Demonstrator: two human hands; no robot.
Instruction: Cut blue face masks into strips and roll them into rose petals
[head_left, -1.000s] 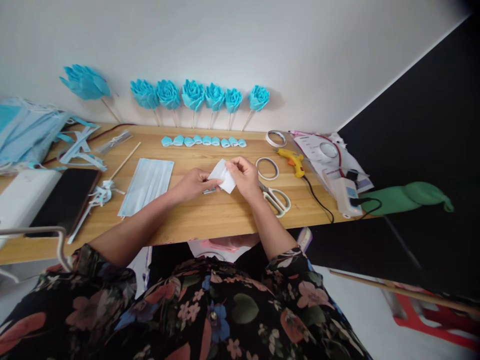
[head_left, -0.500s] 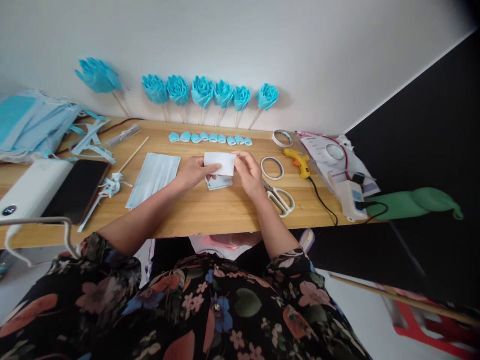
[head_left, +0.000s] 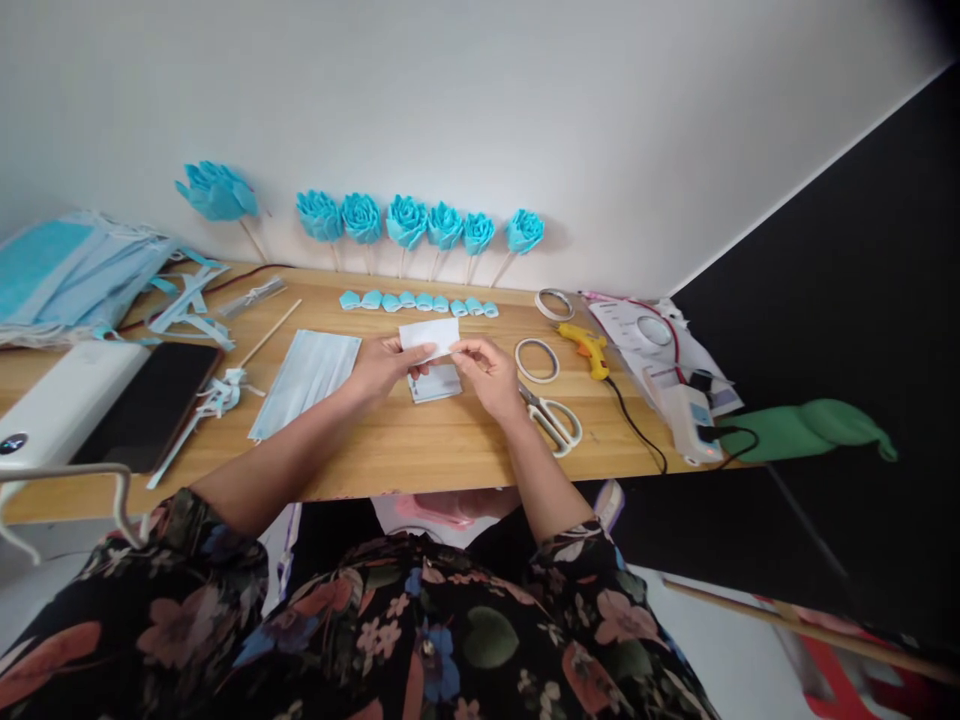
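Observation:
A small white rectangular piece, cut from mask-like fabric [head_left: 429,336], is held up over the table between both hands. My left hand [head_left: 386,365] pinches its left part, thumb lying on the front face. At its lower right corner the fingertips of my right hand [head_left: 486,372] are closed. Below the hands lie more cut pieces [head_left: 436,384], pale blue and partly covered. A flat pleated face mask [head_left: 309,372] rests left of my left hand. White-handled scissors [head_left: 553,420] lie beside my right wrist, under a tape roll [head_left: 537,361].
Small folded blue petals [head_left: 424,302] line the back of the wooden table [head_left: 360,470], before blue flowers on sticks [head_left: 406,222]. A yellow glue gun [head_left: 587,348] and power strip [head_left: 694,425] sit right. Left are a mask pile [head_left: 67,275], phone [head_left: 150,405] and white power bank [head_left: 64,400].
The white piece was tilted in both hands a second ago; it has since been turned level. The cut pieces under it came into view. My right hand has shifted slightly along its edge.

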